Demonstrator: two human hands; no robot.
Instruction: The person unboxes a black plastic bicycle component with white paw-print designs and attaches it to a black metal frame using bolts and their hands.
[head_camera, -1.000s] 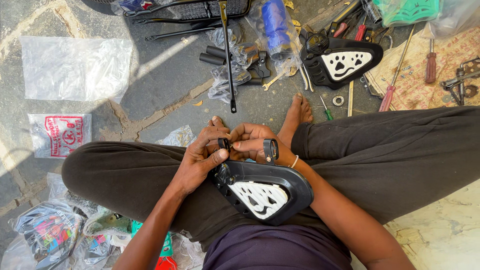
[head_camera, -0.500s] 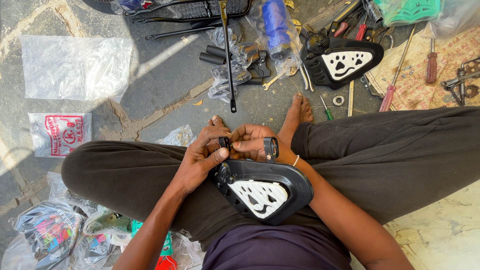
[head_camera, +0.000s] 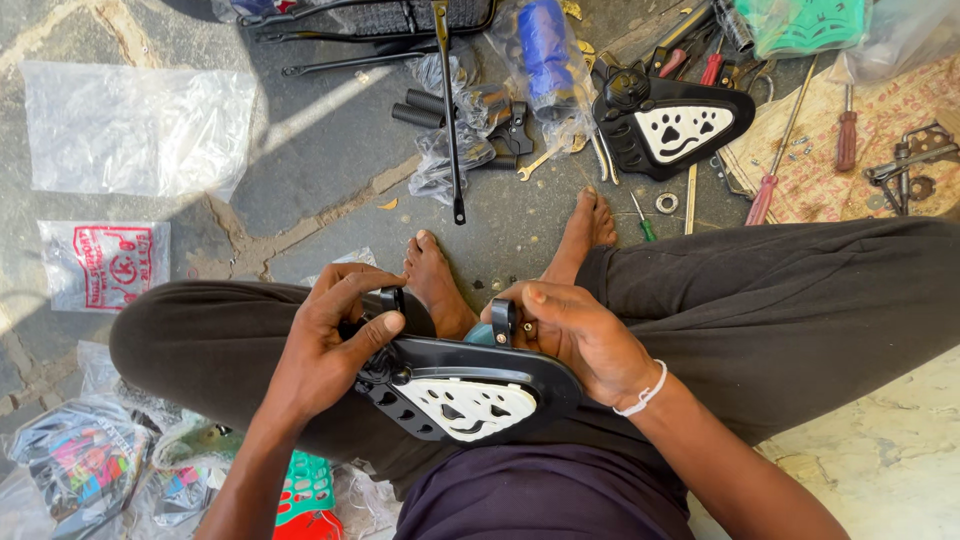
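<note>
Here, at the centre of the frame, the left hand (head_camera: 325, 345) curls its fingers around a black clamp piece (head_camera: 390, 302) at the narrow end of a black plate with a white paw pattern (head_camera: 470, 390), which rests on the lap. The right hand (head_camera: 580, 335) grips a small black bracket (head_camera: 502, 322) on the plate's upper edge. A 2nd matching plate (head_camera: 672, 125) lies on the floor at the upper right, among screwdrivers (head_camera: 775, 165).

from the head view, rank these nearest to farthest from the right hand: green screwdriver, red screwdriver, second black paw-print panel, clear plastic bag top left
Measured from the right hand:
1. Green screwdriver, on the ground just above it, by the foot.
2. Red screwdriver, up and to the right.
3. Second black paw-print panel, straight up, only slightly farther than the red screwdriver.
4. Clear plastic bag, far upper left.
</note>
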